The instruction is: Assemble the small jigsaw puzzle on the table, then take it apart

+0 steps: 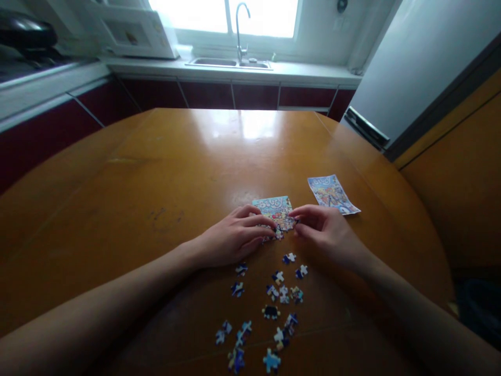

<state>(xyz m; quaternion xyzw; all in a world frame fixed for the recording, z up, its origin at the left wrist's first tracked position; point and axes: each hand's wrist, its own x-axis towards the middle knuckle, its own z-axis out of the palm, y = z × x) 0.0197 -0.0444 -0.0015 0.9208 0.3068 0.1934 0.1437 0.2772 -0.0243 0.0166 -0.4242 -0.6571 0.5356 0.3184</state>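
Note:
A partly joined jigsaw puzzle point(273, 207) with a light blue upper edge lies on the wooden table. My left hand point(238, 232) rests on its left and lower part, fingers stretched out and covering some of it. At the puzzle's right edge, my right hand point(324, 227) pinches a small puzzle piece point(296, 220) between thumb and fingers; the fingers hide most of that piece. Nearer to me lie several loose pieces, among them a dark one point(271, 312), a light blue one point(271, 360) and a blue-and-white one point(289, 258).
A printed picture sheet point(332, 194) lies beyond my right hand. The oval wooden table point(156, 156) reaches toward a counter with a sink point(215, 62) and faucet point(238, 31). A microwave point(133, 31) stands at the back left, a refrigerator point(422, 62) at the right.

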